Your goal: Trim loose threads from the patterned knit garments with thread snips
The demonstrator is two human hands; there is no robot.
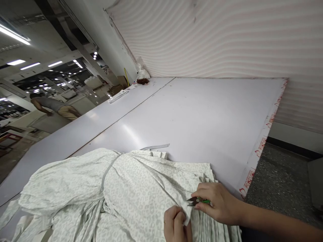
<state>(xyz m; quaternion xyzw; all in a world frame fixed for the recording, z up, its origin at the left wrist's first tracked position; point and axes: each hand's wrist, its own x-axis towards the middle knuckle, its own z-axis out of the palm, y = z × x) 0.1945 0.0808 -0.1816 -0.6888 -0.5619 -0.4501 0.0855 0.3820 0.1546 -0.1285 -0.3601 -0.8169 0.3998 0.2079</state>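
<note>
A thick bundle of pale green leopard-print fabric point(141, 188) lies on the near part of the table, gathered by a grey tie point(107, 173). At its right side my left hand point(176, 223) pinches an edge of the cloth between closed fingers. My right hand point(214, 203) is closed around small green-handled thread snips point(198, 201). Their dark blades point left, close above the pinched cloth. I cannot tell whether the blade tips touch it. Many stacked fabric layers show beneath both hands.
The white table point(202, 114) has a seam across it and red-printed tape point(262, 148) along its right edge. A striped wall covering point(227, 40) borders the far side. A plastic bag point(143, 74) sits at the far corner. Another person point(55, 106) bends over at the left.
</note>
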